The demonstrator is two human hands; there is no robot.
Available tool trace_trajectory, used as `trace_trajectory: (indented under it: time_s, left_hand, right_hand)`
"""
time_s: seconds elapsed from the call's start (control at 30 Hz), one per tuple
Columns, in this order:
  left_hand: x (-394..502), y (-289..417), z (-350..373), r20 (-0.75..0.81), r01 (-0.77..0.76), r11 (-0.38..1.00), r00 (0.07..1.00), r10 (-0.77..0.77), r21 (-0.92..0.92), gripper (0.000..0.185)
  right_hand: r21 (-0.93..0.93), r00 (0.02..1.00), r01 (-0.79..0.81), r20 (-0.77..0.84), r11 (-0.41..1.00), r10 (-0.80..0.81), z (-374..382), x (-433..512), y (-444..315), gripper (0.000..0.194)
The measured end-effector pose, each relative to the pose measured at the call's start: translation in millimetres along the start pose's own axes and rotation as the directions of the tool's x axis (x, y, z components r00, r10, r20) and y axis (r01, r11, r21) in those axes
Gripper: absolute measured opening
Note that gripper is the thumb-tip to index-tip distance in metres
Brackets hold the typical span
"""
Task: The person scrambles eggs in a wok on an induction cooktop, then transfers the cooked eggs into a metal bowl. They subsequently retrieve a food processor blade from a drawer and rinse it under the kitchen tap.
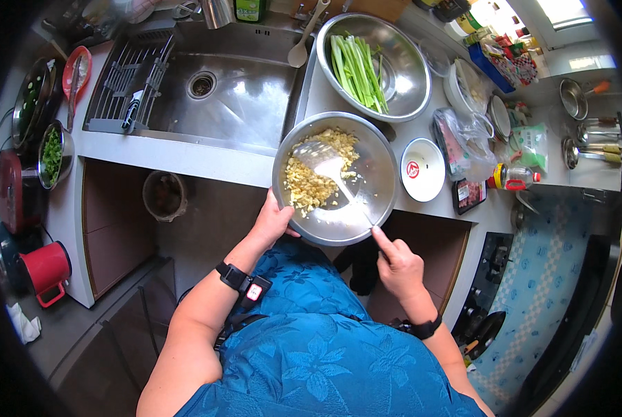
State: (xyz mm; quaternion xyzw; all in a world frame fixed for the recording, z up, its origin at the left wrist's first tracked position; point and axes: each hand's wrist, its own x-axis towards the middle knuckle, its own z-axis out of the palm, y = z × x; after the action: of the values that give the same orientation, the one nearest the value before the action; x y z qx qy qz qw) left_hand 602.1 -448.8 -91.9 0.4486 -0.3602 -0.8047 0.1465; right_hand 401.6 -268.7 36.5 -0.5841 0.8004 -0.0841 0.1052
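My left hand (277,219) grips the near left rim of a stainless steel bowl (378,156), with the thumb over the edge. Inside lies a chopped yellowish food (308,182), heaped to the left, with small bits scattered over the bare metal. My right hand (402,263) is closed on the handle of a spatula (331,166), its index finger stretched along the handle at the bowl's near rim. The spatula's broad slotted blade rests on the food. Behind stands a larger metal bowl (415,99) with long green stalks (358,73) in it.
A steel sink (238,114) with a drying rack (128,88) lies left. A white enamel bowl (423,177), a tray of meat (469,196), plastic bags and an oil bottle (511,177) stand right. Chopped greens (51,156) fill a metal bowl far left. Below the counter sits a bucket (165,195).
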Motion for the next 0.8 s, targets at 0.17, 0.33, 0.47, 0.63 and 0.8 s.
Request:
trace_trajectory:
  time_s: [0.17,0.33,0.47,0.63,0.8]
  left_hand:
    - [-0.8,-1.1,0.1,-0.001,0.0,1.0,1.0,0.0,0.005,0.072]
    - [0.2,-7.1,2.5,0.01,-0.015,1.0,1.0,0.016,-0.012,0.075]
    - [-0.1,-5.5,0.8,-0.008,0.027,1.0,1.0,-0.027,-0.014,0.076]
    - [-0.6,-2.3,1.0,0.021,0.007,1.0,1.0,-0.007,-0.006,0.077]
    - [0.4,-6.1,1.2,-0.02,0.03,1.0,0.999,-0.03,0.006,0.075]
  right_hand:
    - [-0.06,0.998,-0.018,0.058,0.998,0.021,-14.4,-14.2,15.4,0.059]
    - [-0.083,0.989,-0.13,0.057,0.988,0.135,-14.0,-39.3,29.0,0.061]
    - [-0.075,0.973,-0.189,0.122,0.979,0.197,-37.4,-53.7,21.6,0.061]
    - [-0.04,0.963,-0.242,0.108,0.969,0.245,-28.3,-71.1,18.6,0.059]
    - [-0.015,0.954,-0.276,0.114,0.961,0.276,-35.2,-72.9,15.9,0.061]
